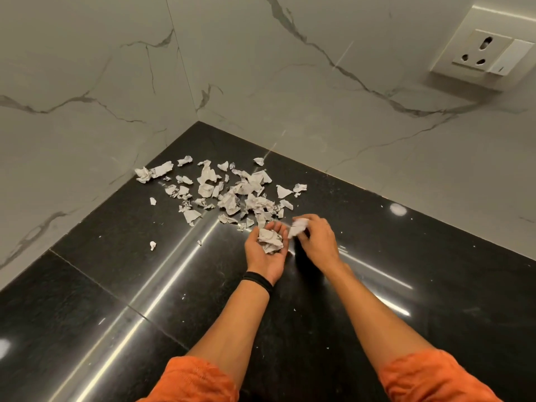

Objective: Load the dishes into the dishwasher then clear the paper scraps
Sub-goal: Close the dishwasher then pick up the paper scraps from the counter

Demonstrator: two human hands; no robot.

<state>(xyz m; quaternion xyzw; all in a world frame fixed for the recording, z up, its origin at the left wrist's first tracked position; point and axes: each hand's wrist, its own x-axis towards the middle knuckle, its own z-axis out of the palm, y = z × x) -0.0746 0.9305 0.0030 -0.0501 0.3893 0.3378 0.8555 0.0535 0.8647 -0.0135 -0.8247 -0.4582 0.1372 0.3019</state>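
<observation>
Scraps (229,190) lie on the tabletop (116,271) in the corner, just beyond my hands; socket (481,50) on the wall to the right.

Wall socket (483,52) (white), marble walls (87,82), black counter (116,256)
</observation>
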